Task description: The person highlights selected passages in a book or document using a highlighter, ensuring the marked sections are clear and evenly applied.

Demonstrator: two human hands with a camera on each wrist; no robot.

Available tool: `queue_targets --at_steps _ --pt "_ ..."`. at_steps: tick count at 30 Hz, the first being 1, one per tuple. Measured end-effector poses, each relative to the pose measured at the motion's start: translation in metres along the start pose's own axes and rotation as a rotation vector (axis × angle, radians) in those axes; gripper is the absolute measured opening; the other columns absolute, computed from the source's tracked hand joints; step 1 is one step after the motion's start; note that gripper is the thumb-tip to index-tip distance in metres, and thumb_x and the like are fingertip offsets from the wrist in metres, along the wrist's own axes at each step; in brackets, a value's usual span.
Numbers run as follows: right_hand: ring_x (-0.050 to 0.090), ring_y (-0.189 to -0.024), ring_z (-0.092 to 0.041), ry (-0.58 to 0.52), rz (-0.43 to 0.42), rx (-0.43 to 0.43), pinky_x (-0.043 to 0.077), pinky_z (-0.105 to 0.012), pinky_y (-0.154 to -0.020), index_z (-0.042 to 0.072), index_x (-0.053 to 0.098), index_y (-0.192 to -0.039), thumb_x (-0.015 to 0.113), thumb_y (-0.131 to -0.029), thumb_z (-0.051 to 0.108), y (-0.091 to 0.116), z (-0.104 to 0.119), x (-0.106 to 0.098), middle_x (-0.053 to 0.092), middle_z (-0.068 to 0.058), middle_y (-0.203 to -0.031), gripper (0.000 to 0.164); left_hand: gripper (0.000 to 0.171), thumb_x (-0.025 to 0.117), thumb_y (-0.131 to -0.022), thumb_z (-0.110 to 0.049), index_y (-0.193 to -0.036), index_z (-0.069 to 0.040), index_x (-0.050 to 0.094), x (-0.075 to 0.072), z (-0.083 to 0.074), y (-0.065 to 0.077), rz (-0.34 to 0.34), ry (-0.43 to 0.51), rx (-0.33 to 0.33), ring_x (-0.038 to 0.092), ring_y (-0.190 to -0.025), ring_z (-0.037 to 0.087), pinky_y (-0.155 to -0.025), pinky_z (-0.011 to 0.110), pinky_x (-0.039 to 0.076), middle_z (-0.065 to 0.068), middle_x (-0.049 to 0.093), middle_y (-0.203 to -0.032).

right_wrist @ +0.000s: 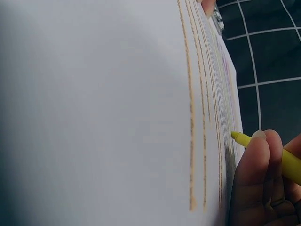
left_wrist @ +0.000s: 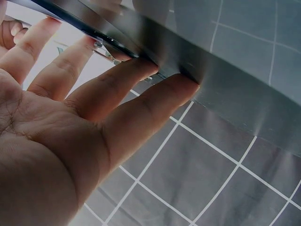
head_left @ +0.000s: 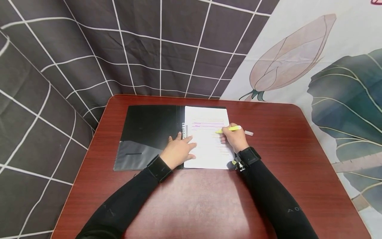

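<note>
Closest to my head camera come two black sleeves (head_left: 277, 202), reaching in from the bottom of the view, and here's the action beyond them: a yellow marker (head_left: 234, 128), pinched in the right hand (head_left: 235, 137), fingers curled round the barrel. From that hand the tip points leftward, in among the lines of text on a white sheet (head_left: 209, 159); whether it touches the paper or sits just above it, I can't tell. Just ahead of the marker, pink lines (head_left: 206, 125) run across the page, and my right wrist camera picks up orange lines (right_wrist: 191, 117) on the near side of the hand. Over to the left hand (head_left: 178, 151): fingers spread and fairly straight, gripping nothing, lying across the sheet's left edge with fingertips on the page and on the dark binder (head_left: 152, 122) beneath. Ahead of its fingers I've got the metal binder mechanism (head_left: 183, 127); to its left, the open cover with a see-through pocket (head_left: 134, 156). Just right of the right hand, a slim whitish stick (head_left: 249, 133) pokes out, too small to name. Each wrist wears a black band (head_left: 159, 168). Under it all spreads a reddish wooden table (head_left: 191, 202); beyond both hands hangs a dark gridded cloth (head_left: 176, 53), and off to the right of the right hand, a white cloth with leaf patterns (head_left: 286, 63).
</note>
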State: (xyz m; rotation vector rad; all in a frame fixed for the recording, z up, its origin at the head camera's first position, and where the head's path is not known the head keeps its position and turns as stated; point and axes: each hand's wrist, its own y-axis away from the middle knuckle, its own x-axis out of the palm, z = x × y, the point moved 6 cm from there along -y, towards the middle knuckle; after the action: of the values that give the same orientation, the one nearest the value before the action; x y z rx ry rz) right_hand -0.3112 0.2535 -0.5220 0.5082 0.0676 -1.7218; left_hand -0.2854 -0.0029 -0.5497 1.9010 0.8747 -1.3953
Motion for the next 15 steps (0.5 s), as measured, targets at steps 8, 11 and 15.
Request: queue_targets --at_steps 8,11,15 --pt "0.065 -0.06 -0.008 0.019 -0.007 -0.004 0.06 -0.019 -0.061 0.006 0.06 -0.1 0.063 -0.104 0.01 -0.0011 -0.0011 -0.0027 0.069 -0.001 -0.077 0.007 0.06 0.081 -0.103 -0.054 -0.158 -0.032 0.07 0.0013 -0.0009 -0.0005 -0.016 -0.011 0.007 0.049 -0.158 0.064 -0.114 0.09 0.045 0.006 0.057 -0.175" --pt "0.065 -0.06 -0.007 0.011 -0.001 -0.004 0.061 -0.02 -0.061 0.006 0.06 -0.099 0.063 -0.104 0.01 -0.0006 -0.0012 -0.0038 0.068 -0.001 -0.077 0.007 0.06 0.081 -0.103 -0.054 -0.158 -0.032 0.07 0.0021 -0.0007 -0.0005 -0.016 -0.004 0.008 0.048 -0.158 0.064 -0.114 0.09 0.044 0.006 0.056 -0.175" --pt "0.065 -0.06 -0.007 0.017 0.003 -0.009 0.061 -0.02 -0.061 0.006 0.059 -0.098 0.063 -0.104 0.01 -0.001 -0.001 -0.0059 0.069 -0.001 -0.077 0.008 0.061 0.081 -0.103 -0.055 -0.158 -0.032 0.069 0.0035 0.0007 -0.0016 -0.011 -0.008 0.005 0.049 -0.157 0.064 -0.114 0.09 0.045 0.005 0.056 -0.176"
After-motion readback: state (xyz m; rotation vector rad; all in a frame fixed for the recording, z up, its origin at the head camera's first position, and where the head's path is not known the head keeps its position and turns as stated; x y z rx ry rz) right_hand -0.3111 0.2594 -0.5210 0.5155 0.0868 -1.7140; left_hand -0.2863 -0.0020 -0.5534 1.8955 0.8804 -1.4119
